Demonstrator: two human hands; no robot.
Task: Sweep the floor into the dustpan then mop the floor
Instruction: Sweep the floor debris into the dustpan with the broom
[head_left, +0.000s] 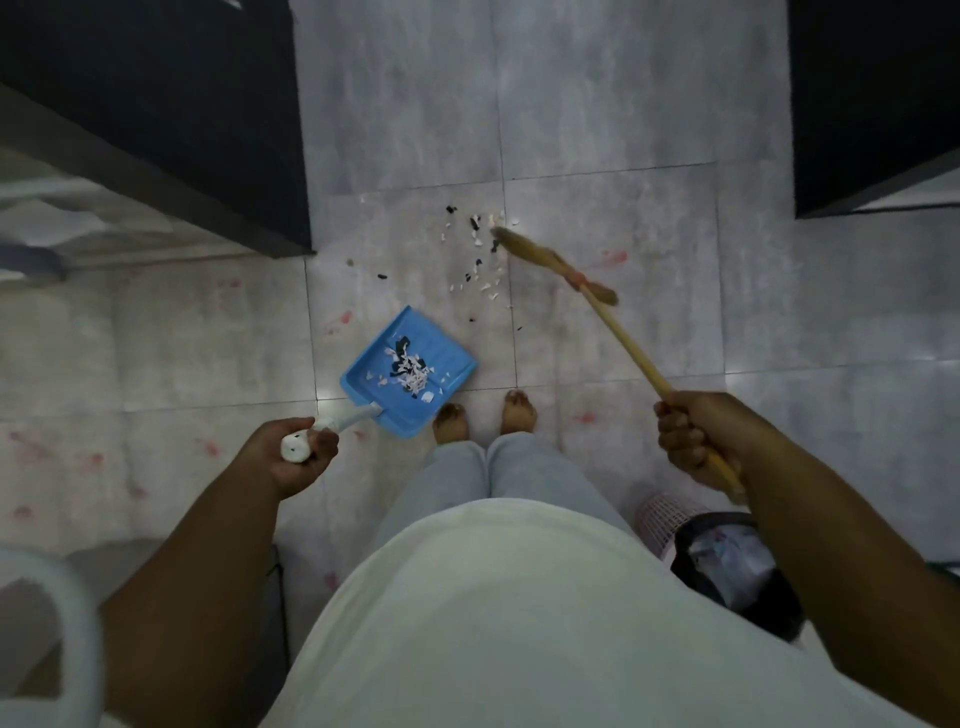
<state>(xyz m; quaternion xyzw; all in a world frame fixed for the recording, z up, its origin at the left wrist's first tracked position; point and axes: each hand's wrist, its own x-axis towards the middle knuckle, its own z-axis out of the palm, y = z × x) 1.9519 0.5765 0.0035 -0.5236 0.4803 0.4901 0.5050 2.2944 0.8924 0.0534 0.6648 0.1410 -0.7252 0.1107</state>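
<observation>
A blue dustpan lies on the grey tiled floor just ahead of my bare feet, with black and white scraps inside it. My left hand grips its white handle. My right hand grips the wooden stick of a broom. The broom's straw head touches the floor at the right edge of a scatter of black and white debris, which lies beyond the dustpan's open side.
Dark cabinets stand at the left and the right, leaving a tiled aisle between them. Red stains dot the floor. A black-lined bin and a pink basket sit at my right side. A white curved object is at lower left.
</observation>
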